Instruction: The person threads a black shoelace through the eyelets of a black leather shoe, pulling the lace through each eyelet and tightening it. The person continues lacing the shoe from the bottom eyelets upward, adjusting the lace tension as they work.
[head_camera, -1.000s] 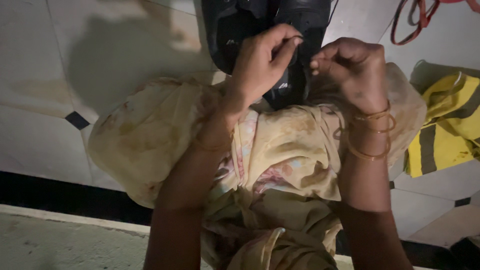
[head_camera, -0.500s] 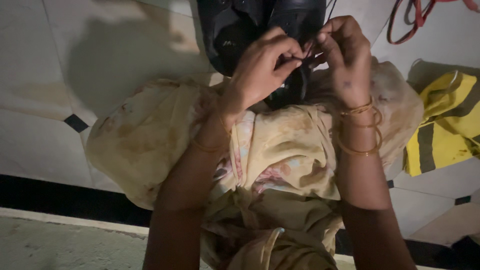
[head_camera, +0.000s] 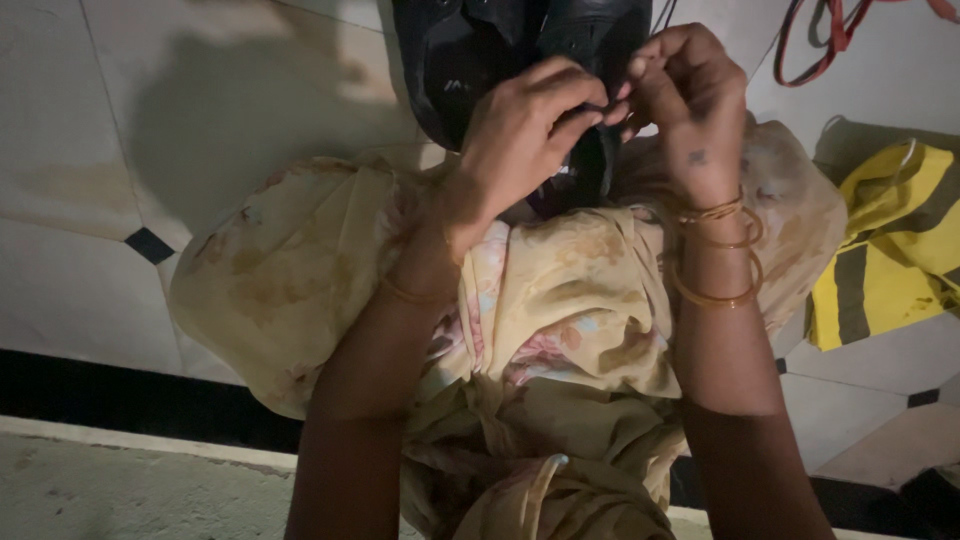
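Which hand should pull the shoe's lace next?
Probably the right hand: its fingers are curled and pinched at the thin lace over the black shoe. The left hand lies flatter against the shoe, so it seems better for steadying.

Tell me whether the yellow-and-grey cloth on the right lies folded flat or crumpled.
Crumpled. The yellow-and-grey cloth sits bunched on the tiled floor, its stripes bent by creases, partly cut off by the frame edge.
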